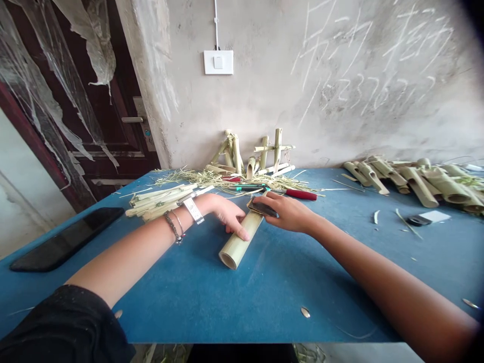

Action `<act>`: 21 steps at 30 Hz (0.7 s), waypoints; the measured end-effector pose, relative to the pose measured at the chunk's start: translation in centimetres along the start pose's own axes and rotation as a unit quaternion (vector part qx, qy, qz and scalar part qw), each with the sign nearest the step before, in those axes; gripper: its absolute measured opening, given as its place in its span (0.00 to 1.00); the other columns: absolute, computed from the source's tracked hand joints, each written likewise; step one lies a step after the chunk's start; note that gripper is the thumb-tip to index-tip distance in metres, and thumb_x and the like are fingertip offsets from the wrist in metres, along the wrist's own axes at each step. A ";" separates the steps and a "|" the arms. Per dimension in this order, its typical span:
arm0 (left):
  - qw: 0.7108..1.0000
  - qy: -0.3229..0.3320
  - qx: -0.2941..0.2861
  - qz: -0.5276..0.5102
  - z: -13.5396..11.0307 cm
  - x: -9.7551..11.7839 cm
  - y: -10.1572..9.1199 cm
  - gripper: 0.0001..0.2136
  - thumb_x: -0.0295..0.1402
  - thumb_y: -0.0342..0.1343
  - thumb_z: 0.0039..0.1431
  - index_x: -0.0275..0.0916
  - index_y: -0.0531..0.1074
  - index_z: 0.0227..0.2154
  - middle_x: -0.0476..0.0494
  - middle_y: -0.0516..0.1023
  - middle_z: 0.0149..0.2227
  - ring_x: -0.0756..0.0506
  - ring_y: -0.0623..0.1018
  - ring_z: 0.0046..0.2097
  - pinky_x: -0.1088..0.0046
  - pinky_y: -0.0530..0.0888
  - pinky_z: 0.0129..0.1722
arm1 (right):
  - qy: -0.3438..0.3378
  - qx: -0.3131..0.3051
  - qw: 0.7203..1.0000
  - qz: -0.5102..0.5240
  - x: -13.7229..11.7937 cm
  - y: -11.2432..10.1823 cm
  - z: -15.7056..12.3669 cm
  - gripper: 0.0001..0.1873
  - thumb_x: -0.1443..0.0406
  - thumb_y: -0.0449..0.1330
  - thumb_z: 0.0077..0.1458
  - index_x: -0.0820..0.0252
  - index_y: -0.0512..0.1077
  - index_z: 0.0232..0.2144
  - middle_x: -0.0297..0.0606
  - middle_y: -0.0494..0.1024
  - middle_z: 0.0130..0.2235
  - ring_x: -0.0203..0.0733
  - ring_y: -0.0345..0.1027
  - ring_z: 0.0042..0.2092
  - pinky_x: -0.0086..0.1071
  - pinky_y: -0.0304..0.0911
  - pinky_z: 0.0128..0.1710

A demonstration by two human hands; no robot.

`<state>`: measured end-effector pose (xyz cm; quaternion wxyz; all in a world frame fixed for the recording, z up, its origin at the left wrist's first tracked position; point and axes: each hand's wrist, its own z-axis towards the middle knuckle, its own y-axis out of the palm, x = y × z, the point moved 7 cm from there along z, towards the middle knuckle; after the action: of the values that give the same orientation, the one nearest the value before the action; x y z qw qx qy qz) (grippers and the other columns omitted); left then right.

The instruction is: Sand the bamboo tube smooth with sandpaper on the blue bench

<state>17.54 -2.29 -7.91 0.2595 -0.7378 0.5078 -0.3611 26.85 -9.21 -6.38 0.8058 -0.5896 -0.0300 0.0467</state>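
In the head view, a pale green bamboo tube (pixel 237 246) lies on a blue board table (pixel 264 302), slanting from 7 to 1 o'clock, the left hand (pixel 227 214) curled firmly over it, the right hand (pixel 289 212) closed narrowly on a flat dark blade (pixel 262 208) pressed against its far end.

Tube (pixel 239 243): bamboo, pale green, smooth, faint waxy sheen; cut end matt. Blade (pixel 262 208): dark, glossy, apparently metal. Desk (pixel 272 302): blue board, matt, lightly scuffed. Phone (pixel 66 239): black glass, glossy. Handle (pixel 300 194): red, glossy, likely plastic. Shavings (pixel 212 178): dry, fibrous, straw-coloured. Wall (pixel 302 101): grey plaster, rough, scratched. Switch plate (pixel 218 62): white plastic, smooth. Sheeting (pixel 49 75): thin translucent plastic, crumpled. Door (pixel 124 146): dark wood, low sheen.
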 end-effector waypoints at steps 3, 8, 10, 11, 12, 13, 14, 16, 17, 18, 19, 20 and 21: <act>1.000 -0.006 0.002 0.001 0.0 -0.1 0.0 0.27 0.56 0.53 0.45 0.38 0.68 0.39 0.44 0.76 0.38 0.43 0.74 0.40 0.71 0.69 0.37 | 0.009 -0.007 1.000 -0.019 0.2 0.1 0.0 0.26 0.65 0.53 0.53 0.52 0.60 0.56 0.42 0.69 0.46 0.44 0.68 0.37 0.31 0.58 0.33; 1.000 -0.003 -0.001 -0.003 0.1 0.0 0.1 0.30 0.58 0.53 0.44 0.36 0.68 0.40 0.41 0.76 0.38 0.42 0.74 0.38 0.69 0.70 0.36 | 0.018 -0.018 0.999 -0.030 0.3 0.1 0.1 0.26 0.66 0.52 0.52 0.53 0.60 0.55 0.41 0.69 0.46 0.44 0.68 0.37 0.31 0.57 0.31; 1.000 -0.004 -0.002 -0.012 0.1 0.1 0.1 0.31 0.58 0.53 0.43 0.36 0.68 0.41 0.40 0.76 0.40 0.42 0.74 0.39 0.69 0.70 0.36 | 0.019 -0.017 0.999 -0.029 0.4 0.1 0.1 0.26 0.67 0.52 0.52 0.54 0.59 0.55 0.41 0.69 0.47 0.45 0.68 0.38 0.31 0.58 0.31; 1.000 -0.005 -0.003 -0.017 0.1 0.1 0.1 0.31 0.58 0.54 0.42 0.36 0.68 0.42 0.40 0.75 0.40 0.42 0.74 0.39 0.69 0.71 0.36 | 0.017 -0.016 0.999 -0.027 0.4 0.1 0.1 0.27 0.67 0.52 0.52 0.54 0.59 0.55 0.41 0.69 0.47 0.45 0.68 0.39 0.32 0.58 0.32; 1.000 -0.005 -0.003 -0.021 0.1 0.2 0.2 0.31 0.57 0.54 0.42 0.36 0.68 0.42 0.40 0.75 0.41 0.42 0.74 0.39 0.70 0.71 0.36 | 0.015 -0.015 0.999 -0.024 0.3 0.1 0.1 0.27 0.68 0.52 0.51 0.54 0.59 0.55 0.41 0.69 0.48 0.46 0.68 0.40 0.32 0.59 0.33; 1.000 -0.005 -0.003 -0.023 0.1 0.2 0.2 0.30 0.56 0.55 0.42 0.37 0.68 0.41 0.41 0.75 0.41 0.43 0.74 0.39 0.70 0.71 0.36 | 0.012 -0.014 1.000 -0.020 0.3 0.1 0.0 0.27 0.68 0.52 0.51 0.55 0.59 0.55 0.42 0.69 0.49 0.46 0.68 0.41 0.33 0.60 0.34; 1.000 -0.005 -0.004 -0.024 0.1 0.3 0.2 0.29 0.56 0.55 0.42 0.37 0.69 0.40 0.41 0.75 0.40 0.43 0.74 0.38 0.70 0.71 0.36 | 0.008 -0.014 1.000 -0.016 0.3 0.1 0.0 0.27 0.69 0.52 0.51 0.55 0.59 0.55 0.42 0.69 0.49 0.47 0.68 0.42 0.34 0.61 0.36; 1.000 -0.004 -0.002 -0.025 0.1 0.4 0.2 0.26 0.55 0.56 0.42 0.37 0.70 0.37 0.43 0.76 0.37 0.44 0.74 0.37 0.70 0.71 0.36 | 0.001 -0.011 1.000 -0.007 0.4 0.2 -0.1 0.27 0.69 0.52 0.51 0.55 0.59 0.55 0.43 0.68 0.50 0.48 0.68 0.45 0.35 0.62 0.39; 1.000 -0.003 0.000 -0.025 0.0 0.5 0.2 0.26 0.55 0.56 0.42 0.37 0.71 0.36 0.44 0.76 0.35 0.44 0.74 0.36 0.70 0.71 0.36 | -0.001 -0.008 1.000 -0.004 0.5 0.2 -0.1 0.27 0.69 0.53 0.51 0.55 0.59 0.55 0.43 0.68 0.50 0.48 0.67 0.45 0.36 0.63 0.40; 1.000 -0.003 0.004 -0.025 0.0 0.5 0.2 0.26 0.55 0.56 0.42 0.37 0.71 0.35 0.44 0.76 0.34 0.44 0.74 0.36 0.70 0.71 0.36 | -0.004 -0.006 1.000 -0.002 0.6 0.2 -0.2 0.27 0.69 0.53 0.51 0.55 0.59 0.55 0.43 0.68 0.50 0.48 0.67 0.46 0.37 0.63 0.41; 1.000 -0.003 0.007 -0.025 0.0 0.6 0.2 0.26 0.56 0.56 0.41 0.37 0.71 0.35 0.45 0.75 0.33 0.44 0.74 0.35 0.70 0.71 0.36 | -0.007 -0.006 1.000 -0.002 0.8 0.3 -0.2 0.27 0.68 0.53 0.51 0.54 0.59 0.55 0.43 0.68 0.50 0.49 0.67 0.46 0.37 0.63 0.41; 1.000 -0.003 0.012 -0.024 0.1 0.6 0.2 0.27 0.57 0.56 0.41 0.37 0.71 0.35 0.45 0.75 0.32 0.44 0.74 0.35 0.69 0.71 0.36 | -0.011 -0.006 1.000 -0.003 1.0 0.4 -0.2 0.27 0.68 0.53 0.51 0.54 0.58 0.55 0.43 0.68 0.51 0.49 0.67 0.46 0.38 0.64 0.42; 1.000 -0.003 0.015 -0.024 0.1 0.6 0.2 0.27 0.57 0.55 0.41 0.37 0.72 0.35 0.45 0.75 0.31 0.44 0.74 0.34 0.69 0.71 0.35 | -0.014 -0.005 1.000 -0.004 1.3 0.5 -0.3 0.27 0.68 0.53 0.51 0.54 0.58 0.55 0.43 0.68 0.51 0.48 0.67 0.46 0.38 0.64 0.42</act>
<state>17.66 -2.92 -7.91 0.2638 -0.7466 0.4839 -0.3726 28.15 -9.18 -6.95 0.8026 -0.5926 -0.0440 0.0511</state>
